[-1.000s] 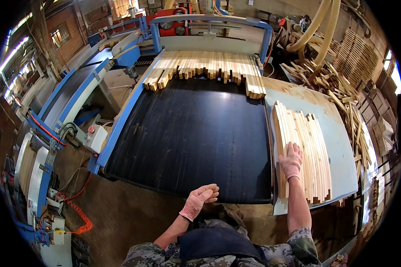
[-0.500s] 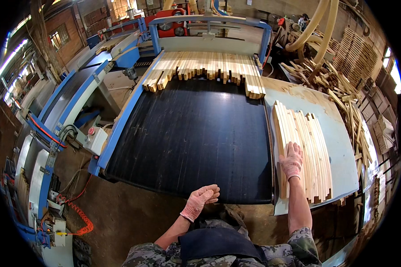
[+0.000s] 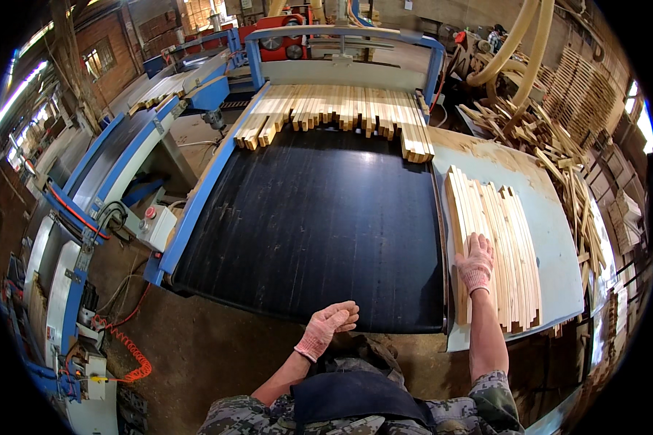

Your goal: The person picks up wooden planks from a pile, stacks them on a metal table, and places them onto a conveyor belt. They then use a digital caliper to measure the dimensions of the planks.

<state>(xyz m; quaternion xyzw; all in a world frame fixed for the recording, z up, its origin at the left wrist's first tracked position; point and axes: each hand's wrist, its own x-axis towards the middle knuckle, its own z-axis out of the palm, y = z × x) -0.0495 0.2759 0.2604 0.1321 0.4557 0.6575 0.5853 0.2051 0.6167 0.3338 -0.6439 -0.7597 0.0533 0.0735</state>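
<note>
Sawdust-dim workshop space surrounds a pale grey surface that carries a flat row of light wooden slats, laid side by side just right of a wide black conveyor belt. The right hand, in a pink knit glove, lies spread flat and open on the near half of those slats, pressing rather than gripping. The left hand, gloved the same, hangs loosely curled at the belt's near edge, holding nothing.

Further up the belt, a second batch of slats lies fanned across its far end, under a blue machine frame. Right of the surface, loose offcuts lie in a tangled heap.

Judging from this, the row under the right hand looks uneven at its near ends, and a sideways push could fan the slats or nudge the outer ones off the surface's near corner. Should the belt carry the far batch forward, slats could arrive askew and jam at the belt's right edge, and the curled left hand sits close to that moving edge. Rough slat edges may snag a knit glove.
</note>
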